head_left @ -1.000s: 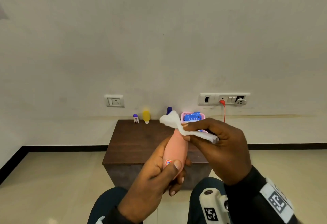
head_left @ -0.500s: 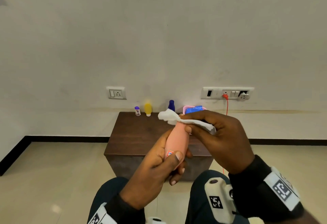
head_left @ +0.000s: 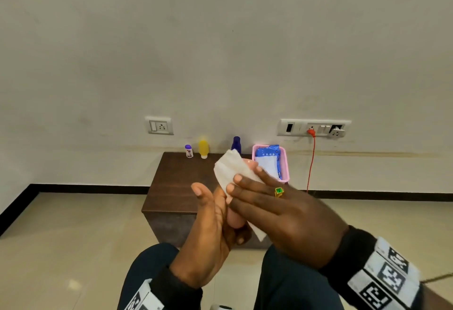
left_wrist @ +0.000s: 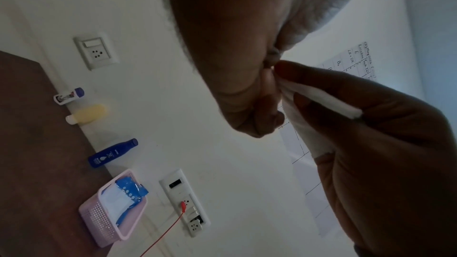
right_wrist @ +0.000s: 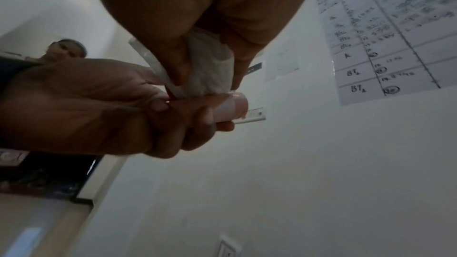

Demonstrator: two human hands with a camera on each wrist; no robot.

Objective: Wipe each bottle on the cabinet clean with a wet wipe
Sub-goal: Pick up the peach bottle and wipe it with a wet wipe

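Note:
My left hand [head_left: 218, 214] holds a pink bottle [head_left: 236, 220] upright above my lap, fingers curled round its lower part and thumb lifted off. My right hand [head_left: 257, 199] wraps a white wet wipe [head_left: 228, 170] round the bottle's upper body and covers most of it. In the right wrist view the bottle's top [right_wrist: 232, 106] pokes out below the wipe [right_wrist: 210, 69]. On the brown cabinet [head_left: 176, 187], along the wall, stand a small purple-capped bottle [head_left: 189, 150], a yellow bottle [head_left: 203, 149] and a blue bottle [head_left: 236, 144].
A pink basket [head_left: 284, 162] with a blue wipes pack [head_left: 268, 160] sits at the cabinet's back right. A red cable [head_left: 310, 162] hangs from the wall socket beside it. My knees are below my hands. Another person [right_wrist: 65, 48] shows in the right wrist view.
My right hand has gone from pinching the wipe at the bottle's top to wrapping it over the bottle's body, lower down. My left thumb has come off the bottle.

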